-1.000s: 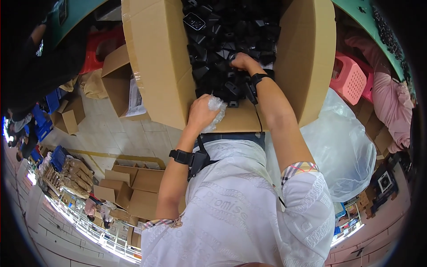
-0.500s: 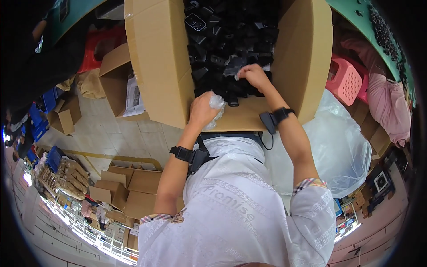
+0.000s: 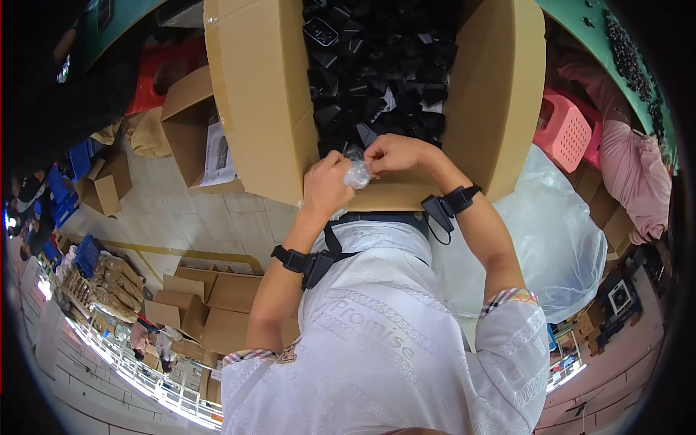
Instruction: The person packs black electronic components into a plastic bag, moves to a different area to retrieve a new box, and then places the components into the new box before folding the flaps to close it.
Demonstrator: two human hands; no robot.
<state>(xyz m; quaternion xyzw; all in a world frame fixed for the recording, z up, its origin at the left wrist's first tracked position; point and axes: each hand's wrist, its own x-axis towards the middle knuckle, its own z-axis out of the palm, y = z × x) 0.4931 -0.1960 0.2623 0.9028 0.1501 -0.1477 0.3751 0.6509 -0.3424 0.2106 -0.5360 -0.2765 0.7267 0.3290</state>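
Both my hands are at the near edge of an open cardboard box [image 3: 264,94], close together. The box is filled with many small black plastic pieces [image 3: 362,80]. My left hand [image 3: 328,185] is closed around crumpled clear plastic bags [image 3: 357,175], which bulge out by the thumb. Just right of it, my right hand [image 3: 397,154] is closed with its fingertips against the plastic. A flat dark grey piece [image 3: 367,134] sticks out past its knuckles and seems held in it; the grip itself is hidden.
A large clear plastic sheet [image 3: 536,239] lies right of the box. Pink stools [image 3: 569,130] and a person in pink [image 3: 627,167] are beyond it, beside a green table [image 3: 645,80]. To the left are open cartons [image 3: 192,123] and a red stool [image 3: 148,80].
My right hand has come back from over the pieces toward my left hand, bringing the dark grey piece with it. The two hands now meet at the crumpled plastic.
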